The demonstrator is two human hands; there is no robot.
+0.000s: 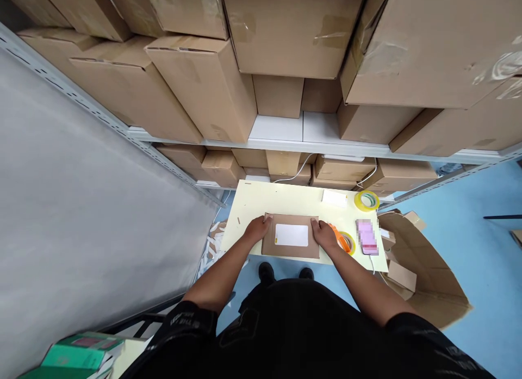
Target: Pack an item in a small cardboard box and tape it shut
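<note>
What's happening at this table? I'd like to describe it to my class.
A person stands at a small table, gripping a flat cardboard package by its opposite sides, with the left hand and the right hand. A white label faces up on it. An orange tape dispenser lies beside the right hand, and a phone lies farther right. Behind the table, shelves hold cardboard boxes.

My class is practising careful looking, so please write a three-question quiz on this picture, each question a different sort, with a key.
1. True or false: the left hand and the right hand both hold the box.
2. What is on top of the box? a) phone b) white label c) tape roll
3. Fill in: the open carton is to the person's ____ of the table.

Key: 1 true; 2 b; 3 right.
</note>
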